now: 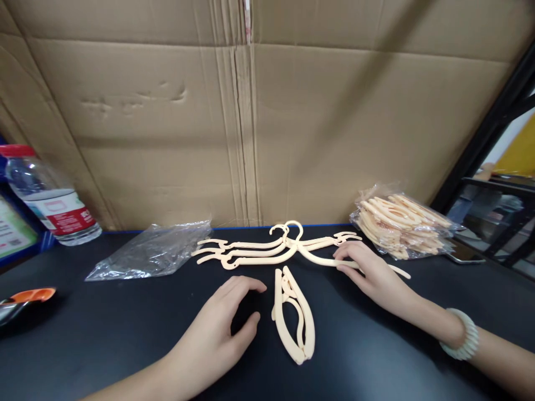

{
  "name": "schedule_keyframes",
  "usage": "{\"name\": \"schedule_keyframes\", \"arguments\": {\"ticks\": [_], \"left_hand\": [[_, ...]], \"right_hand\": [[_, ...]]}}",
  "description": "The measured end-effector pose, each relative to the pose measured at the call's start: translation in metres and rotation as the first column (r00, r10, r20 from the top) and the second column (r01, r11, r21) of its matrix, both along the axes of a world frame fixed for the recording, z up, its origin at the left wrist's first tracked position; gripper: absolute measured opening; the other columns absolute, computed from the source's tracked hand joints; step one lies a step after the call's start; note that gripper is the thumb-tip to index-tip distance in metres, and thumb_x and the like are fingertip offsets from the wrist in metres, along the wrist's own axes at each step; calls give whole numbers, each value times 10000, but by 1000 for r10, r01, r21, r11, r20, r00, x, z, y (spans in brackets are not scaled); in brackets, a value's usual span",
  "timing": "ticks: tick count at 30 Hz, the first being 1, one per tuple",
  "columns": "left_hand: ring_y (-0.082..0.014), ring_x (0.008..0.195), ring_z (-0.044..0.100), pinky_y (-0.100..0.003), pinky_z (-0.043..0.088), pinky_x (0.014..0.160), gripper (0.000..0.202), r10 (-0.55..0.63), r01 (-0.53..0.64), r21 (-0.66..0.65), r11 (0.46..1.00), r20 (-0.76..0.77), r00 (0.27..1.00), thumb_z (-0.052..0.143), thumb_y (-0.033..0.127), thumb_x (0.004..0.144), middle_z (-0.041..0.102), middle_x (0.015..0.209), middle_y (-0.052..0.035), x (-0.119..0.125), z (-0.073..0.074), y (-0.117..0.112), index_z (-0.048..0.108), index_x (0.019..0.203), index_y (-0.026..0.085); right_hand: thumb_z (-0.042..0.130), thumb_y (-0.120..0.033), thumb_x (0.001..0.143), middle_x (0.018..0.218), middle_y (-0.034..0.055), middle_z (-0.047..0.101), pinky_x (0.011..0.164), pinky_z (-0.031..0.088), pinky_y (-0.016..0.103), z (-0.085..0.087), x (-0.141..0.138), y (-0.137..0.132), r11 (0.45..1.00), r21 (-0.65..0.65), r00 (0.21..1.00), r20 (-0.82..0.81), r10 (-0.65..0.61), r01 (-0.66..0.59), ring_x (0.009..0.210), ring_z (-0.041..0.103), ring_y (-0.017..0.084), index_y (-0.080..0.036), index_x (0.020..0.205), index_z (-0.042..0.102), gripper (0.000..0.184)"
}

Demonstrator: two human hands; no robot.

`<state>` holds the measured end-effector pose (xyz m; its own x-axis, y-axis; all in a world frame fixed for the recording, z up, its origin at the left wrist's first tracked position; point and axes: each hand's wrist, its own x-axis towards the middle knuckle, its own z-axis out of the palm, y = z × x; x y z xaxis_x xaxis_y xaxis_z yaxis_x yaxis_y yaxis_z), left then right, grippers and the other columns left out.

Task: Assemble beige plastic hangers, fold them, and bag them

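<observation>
Several cream plastic folding hangers (259, 260) lie spread out and overlapping on the black table, their hooks toward the cardboard. My right hand (368, 273) pinches the right arm of the nearest unfolded hanger between thumb and fingers. In front of them rests a folded hanger (309, 320), its two arms closed together and its hook tucked between them. Just left of it is my left hand (228, 320), with thumb and fingers apart and nothing between them; it does not touch the folded hanger.
A clear bag packed with folded hangers (401, 223) sits at the back right. An empty clear plastic bag (146, 253) lies at the back left, near a red-capped bottle (62, 206). An orange-and-black object (33, 296) is at the left edge. Cardboard (167, 122) stands behind the table.
</observation>
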<state>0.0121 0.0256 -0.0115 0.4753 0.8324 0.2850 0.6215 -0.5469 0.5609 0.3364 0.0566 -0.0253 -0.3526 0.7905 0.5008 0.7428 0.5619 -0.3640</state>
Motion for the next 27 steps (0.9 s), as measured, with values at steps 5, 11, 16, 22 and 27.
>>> {"name": "schedule_keyframes", "arguments": {"ticks": [5, 11, 16, 22, 27], "left_hand": [[-247, 1055, 623, -438, 491, 967, 246, 72, -67, -49, 997, 127, 989, 527, 180, 818, 680, 1088, -40, -1, 3, 5, 604, 1043, 243], [-261, 1151, 591, -473, 456, 1037, 358, 173, -101, -214, 972, 349, 921, 560, 263, 809, 615, 1233, -83, -1, 0, 11, 544, 1165, 231], [-266, 1172, 581, -480, 464, 1025, 618, 282, -126, -327, 937, 491, 824, 558, 345, 827, 460, 1400, -146, -1, -2, 12, 296, 1375, 232], [-276, 1316, 450, -511, 354, 1114, 632, 104, -58, -162, 985, 287, 952, 496, 256, 877, 373, 1484, -117, -2, -2, 4, 234, 1451, 281], [-261, 1389, 350, -475, 308, 1146, 675, -115, 115, -6, 993, 44, 992, 510, 178, 858, 355, 1518, -38, -2, -3, -3, 267, 1460, 360]], "right_hand": [[484, -362, 948, 851, 39, 628, 641, 480, 323, 2, 2, -1, 986, -5, 980, -107, -168, 168, 722, 595, 205, -219, 915, 553, 162], [503, -380, 933, 842, 44, 602, 665, 472, 317, 4, 1, -3, 968, 73, 946, -241, -215, 238, 742, 584, 203, -218, 895, 520, 167], [488, -368, 946, 904, 61, 618, 683, 497, 314, 8, -1, -8, 975, 93, 959, -221, -176, 200, 782, 606, 202, -215, 953, 523, 157], [485, -262, 953, 904, 59, 629, 747, 515, 339, 6, -7, -14, 987, 160, 999, -47, -20, 27, 827, 631, 210, -207, 979, 540, 82], [497, -225, 967, 925, 38, 637, 716, 533, 288, -1, -13, -19, 991, 120, 996, -56, 67, -60, 817, 654, 179, -221, 1055, 538, 97]]}}
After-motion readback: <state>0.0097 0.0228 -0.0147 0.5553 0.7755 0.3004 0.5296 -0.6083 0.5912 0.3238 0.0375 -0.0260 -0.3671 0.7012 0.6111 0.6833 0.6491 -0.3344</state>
